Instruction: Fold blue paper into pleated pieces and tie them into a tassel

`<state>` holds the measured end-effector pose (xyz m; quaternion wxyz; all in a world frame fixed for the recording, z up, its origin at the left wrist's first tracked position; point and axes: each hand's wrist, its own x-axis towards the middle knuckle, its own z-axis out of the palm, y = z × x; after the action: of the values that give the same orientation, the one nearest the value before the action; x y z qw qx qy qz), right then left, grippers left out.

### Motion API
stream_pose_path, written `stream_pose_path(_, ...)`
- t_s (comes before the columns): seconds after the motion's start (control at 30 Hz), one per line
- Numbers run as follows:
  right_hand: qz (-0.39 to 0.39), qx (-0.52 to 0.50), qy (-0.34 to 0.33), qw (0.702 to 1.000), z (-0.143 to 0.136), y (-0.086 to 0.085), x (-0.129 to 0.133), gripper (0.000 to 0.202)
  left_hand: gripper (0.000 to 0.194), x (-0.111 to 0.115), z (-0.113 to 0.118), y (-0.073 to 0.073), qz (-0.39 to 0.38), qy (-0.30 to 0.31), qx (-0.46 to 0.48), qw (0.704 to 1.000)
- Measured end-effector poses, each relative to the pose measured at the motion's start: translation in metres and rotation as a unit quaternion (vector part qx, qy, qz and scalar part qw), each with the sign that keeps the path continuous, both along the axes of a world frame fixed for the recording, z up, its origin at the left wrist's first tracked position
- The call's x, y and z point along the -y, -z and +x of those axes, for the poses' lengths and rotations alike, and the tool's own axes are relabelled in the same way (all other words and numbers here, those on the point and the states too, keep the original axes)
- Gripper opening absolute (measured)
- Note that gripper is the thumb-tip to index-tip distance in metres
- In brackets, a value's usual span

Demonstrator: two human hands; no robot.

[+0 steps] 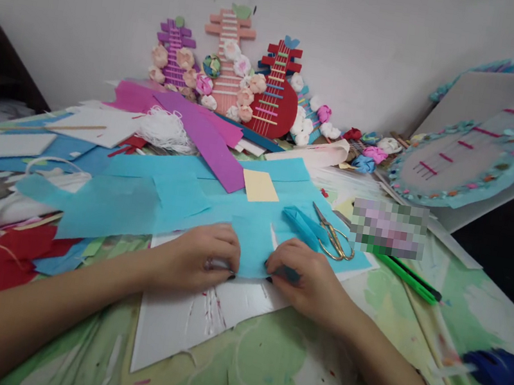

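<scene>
A piece of thin blue paper (255, 247) is stretched between my two hands, over a white board (166, 334). My left hand (203, 255) pinches its left lower edge between thumb and fingers. On the opposite edge, my right hand (300, 274) holds the paper in a similar pinch. Larger blue sheets (284, 171) lie beneath and behind, with a small cream paper square (260, 187) on them. Gold-handled scissors (335, 237) rest just beyond my right hand, beside a folded blue paper strip (303, 226).
Paper instrument models, including a red one (284, 109), lean against the wall. White string (167, 129) and a purple sheet (211, 140) lie behind my hands. Red scraps (7, 260) are at left; a green cutter (409, 276) and dark blue object (499, 372) are at right.
</scene>
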<state>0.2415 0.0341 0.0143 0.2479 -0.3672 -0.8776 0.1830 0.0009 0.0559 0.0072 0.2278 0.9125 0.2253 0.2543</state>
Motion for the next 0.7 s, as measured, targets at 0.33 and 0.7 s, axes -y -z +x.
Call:
stream_pose_path(0.33,-0.015,0.005,-0.091,0.996,0.002,-0.009,0.001,0.019,0.017,-0.004,-0.003,-0.008,-0.025,0.041,-0.045,0.998)
stream_pose_path(0.7,-0.053,-0.025,-0.027,0.998,-0.008,0.001,0.003,0.024,0.020,0.000,0.009,-0.001,-0.012,0.044,-0.070,0.997)
